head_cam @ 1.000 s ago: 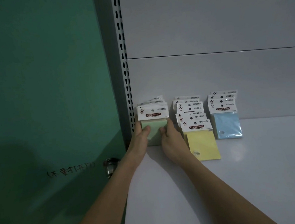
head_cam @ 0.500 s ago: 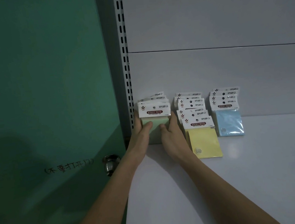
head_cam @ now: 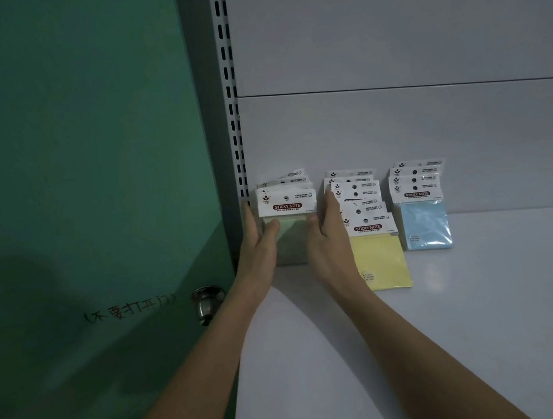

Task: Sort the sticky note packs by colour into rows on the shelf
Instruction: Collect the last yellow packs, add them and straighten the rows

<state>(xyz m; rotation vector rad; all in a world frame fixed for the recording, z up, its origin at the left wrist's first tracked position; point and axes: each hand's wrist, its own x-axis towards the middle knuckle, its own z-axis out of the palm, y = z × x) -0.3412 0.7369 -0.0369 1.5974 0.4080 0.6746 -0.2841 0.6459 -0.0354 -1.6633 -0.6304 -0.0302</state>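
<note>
Now, green sticky note packs (head_cam: 293,235) standing at far left of shelf (head_cam: 454,327), white headers up, row running front to back, pressed between flat, unclenched left hand (head_cam: 260,244) and right hand (head_cam: 328,239)

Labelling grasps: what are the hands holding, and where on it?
The green sticky note packs, pressed between both hands: left hand flat on their left edge, right hand on their right edge.

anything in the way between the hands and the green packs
Nothing visible: the left hand and the right hand touch the green packs, one on each side; the yellow row lies right of them.
</note>
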